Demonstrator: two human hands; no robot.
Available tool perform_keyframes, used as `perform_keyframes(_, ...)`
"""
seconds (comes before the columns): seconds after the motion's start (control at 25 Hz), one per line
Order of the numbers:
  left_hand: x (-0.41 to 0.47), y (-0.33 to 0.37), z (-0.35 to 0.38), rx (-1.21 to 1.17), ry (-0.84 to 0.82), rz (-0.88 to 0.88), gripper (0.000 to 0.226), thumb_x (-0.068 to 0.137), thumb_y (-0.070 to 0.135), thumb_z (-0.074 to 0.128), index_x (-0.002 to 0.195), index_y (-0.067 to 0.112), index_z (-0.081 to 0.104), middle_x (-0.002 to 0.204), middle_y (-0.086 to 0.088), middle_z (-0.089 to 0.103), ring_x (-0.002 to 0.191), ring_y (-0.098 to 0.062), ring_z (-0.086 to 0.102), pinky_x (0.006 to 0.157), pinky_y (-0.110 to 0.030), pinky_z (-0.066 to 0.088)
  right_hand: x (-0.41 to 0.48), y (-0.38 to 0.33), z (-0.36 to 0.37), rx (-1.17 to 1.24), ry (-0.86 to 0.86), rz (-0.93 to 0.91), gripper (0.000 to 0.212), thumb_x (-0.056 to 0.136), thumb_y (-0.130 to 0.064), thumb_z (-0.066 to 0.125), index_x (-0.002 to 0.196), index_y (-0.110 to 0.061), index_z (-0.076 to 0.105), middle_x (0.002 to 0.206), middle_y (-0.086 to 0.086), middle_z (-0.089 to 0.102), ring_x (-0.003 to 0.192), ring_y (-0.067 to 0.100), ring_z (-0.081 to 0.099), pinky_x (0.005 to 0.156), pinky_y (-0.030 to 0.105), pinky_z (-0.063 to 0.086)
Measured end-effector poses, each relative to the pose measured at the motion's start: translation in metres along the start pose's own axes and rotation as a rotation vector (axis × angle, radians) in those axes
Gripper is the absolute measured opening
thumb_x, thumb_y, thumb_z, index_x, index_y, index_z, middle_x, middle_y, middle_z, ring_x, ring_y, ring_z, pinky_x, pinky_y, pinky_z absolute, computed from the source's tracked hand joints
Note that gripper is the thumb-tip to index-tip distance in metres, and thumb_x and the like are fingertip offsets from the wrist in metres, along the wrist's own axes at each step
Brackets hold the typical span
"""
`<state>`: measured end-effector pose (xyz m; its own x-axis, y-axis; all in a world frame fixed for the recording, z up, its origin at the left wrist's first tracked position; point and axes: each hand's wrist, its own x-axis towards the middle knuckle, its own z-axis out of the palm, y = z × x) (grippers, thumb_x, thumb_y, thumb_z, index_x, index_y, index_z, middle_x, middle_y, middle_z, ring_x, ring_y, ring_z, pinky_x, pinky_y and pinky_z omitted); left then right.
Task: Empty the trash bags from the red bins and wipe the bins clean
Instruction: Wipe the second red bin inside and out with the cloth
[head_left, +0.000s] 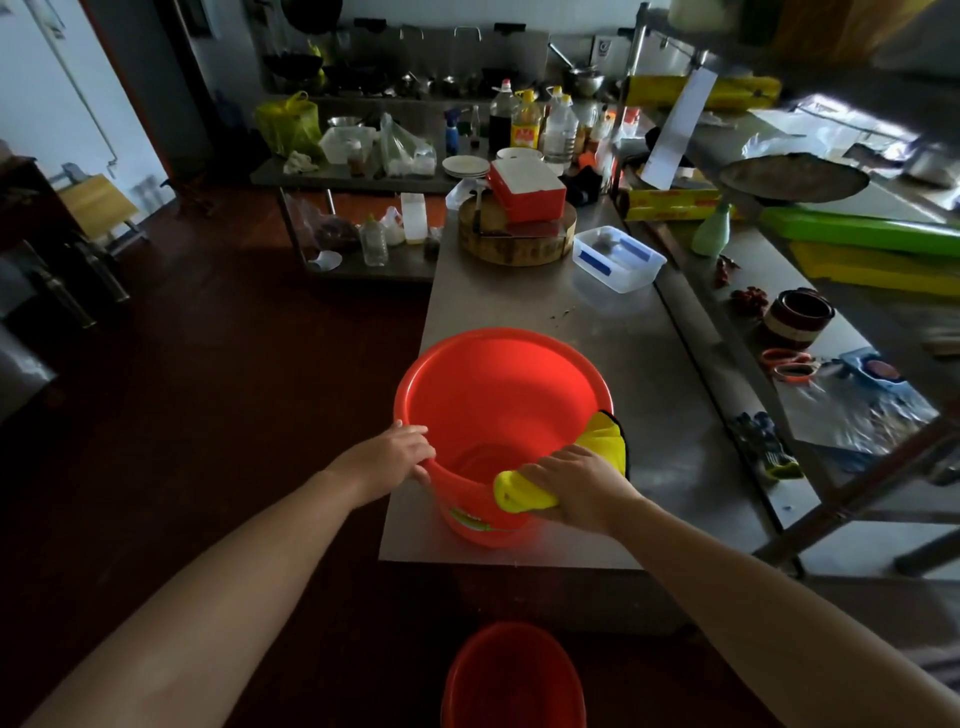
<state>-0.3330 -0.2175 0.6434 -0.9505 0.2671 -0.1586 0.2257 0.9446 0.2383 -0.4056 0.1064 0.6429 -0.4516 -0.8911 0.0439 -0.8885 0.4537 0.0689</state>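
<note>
Left hand (400, 454) curls over the rim of the red bin (493, 384), steadying it. The bin stands upright on the tabletop (519, 301) between the two hands, no bag inside. Right hand (579, 486) grips a yellow cloth (522, 493) pressed on the near rim. To do it well: firm left grip, sweep the cloth round the rim, then down the inner wall. Second red bin (511, 675) sits on the floor below both hands.

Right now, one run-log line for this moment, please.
step: wiping; left hand: grips red bin rim; right hand: holds yellow cloth on rim
</note>
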Motion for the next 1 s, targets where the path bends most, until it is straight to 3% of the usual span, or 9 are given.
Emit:
perform_keyframes(0.12,0.001,-0.008,-0.006,0.282,0.002,0.049,0.042,0.103,0.044,0.045,0.140,0.024,0.050,0.150,0.005,0.047,0.152,-0.014,0.018,0.126,-0.044,0.003,-0.010,0.017,-0.003,-0.041,0.086,-0.047,0.061,0.081,-0.055,0.074,0.127,-0.015,0.068,0.106,0.004,0.073,0.095,0.029,0.070,0.090,0.039,0.055)
perform_keyframes(0.28,-0.005,0.023,0.008,0.341,-0.003,0.092,0.061,0.100,0.059,0.034,0.148,0.021,0.040,0.152,0.002,0.044,0.150,-0.016,0.024,0.125,-0.050,0.003,0.002,-0.010,-0.002,-0.058,0.024,0.023,0.062,0.093,-0.058,0.058,0.140,-0.019,0.058,0.115,0.003,0.070,0.103,0.030,0.067,0.097,0.040,0.048)
perform_keyframes(0.48,-0.004,0.057,0.029,0.038,0.145,0.095,0.042,0.105,0.027,0.046,0.144,0.012,0.050,0.143,-0.003,0.056,0.142,-0.017,0.040,0.122,-0.037,-0.007,0.015,-0.039,0.005,-0.067,-0.018,0.119,0.072,0.094,-0.072,0.038,0.150,-0.026,0.042,0.127,-0.002,0.064,0.114,0.025,0.062,0.102,0.040,0.043)
perform_keyframes(0.6,-0.011,0.036,0.029,-0.007,0.178,0.179,0.034,0.102,0.009,0.052,0.136,0.013,0.058,0.138,-0.002,0.060,0.145,-0.018,0.037,0.124,-0.038,-0.005,-0.002,-0.024,0.010,-0.087,0.139,-0.007,0.069,0.090,-0.070,0.053,0.138,-0.021,0.060,0.109,-0.004,0.071,0.094,0.021,0.069,0.085,0.035,0.054)
perform_keyframes(0.68,-0.013,0.018,0.025,0.008,0.195,0.224,0.032,0.101,0.006,0.053,0.130,0.017,0.061,0.139,0.002,0.059,0.148,-0.017,0.032,0.126,-0.036,-0.001,-0.013,-0.004,0.013,-0.104,0.207,-0.092,0.066,0.088,-0.067,0.059,0.133,-0.020,0.065,0.108,-0.004,0.071,0.093,0.020,0.069,0.084,0.034,0.055)
perform_keyframes(0.88,-0.006,0.005,0.012,0.111,0.160,0.146,0.033,0.104,0.028,0.049,0.137,0.022,0.055,0.152,0.002,0.047,0.152,-0.018,0.022,0.124,-0.036,0.000,-0.013,0.016,0.009,-0.075,0.222,-0.083,0.063,0.087,-0.061,0.064,0.136,-0.020,0.063,0.109,-0.003,0.070,0.098,0.022,0.068,0.089,0.035,0.054)
perform_keyframes(1.0,-0.007,0.027,0.018,0.226,0.062,0.119,0.050,0.105,0.043,0.040,0.149,0.019,0.042,0.157,0.001,0.040,0.153,-0.018,0.018,0.125,-0.045,-0.002,-0.008,-0.004,0.012,-0.116,0.178,-0.046,0.072,0.091,-0.064,0.055,0.152,-0.028,0.042,0.113,-0.004,0.066,0.100,0.022,0.065,0.091,0.039,0.052)
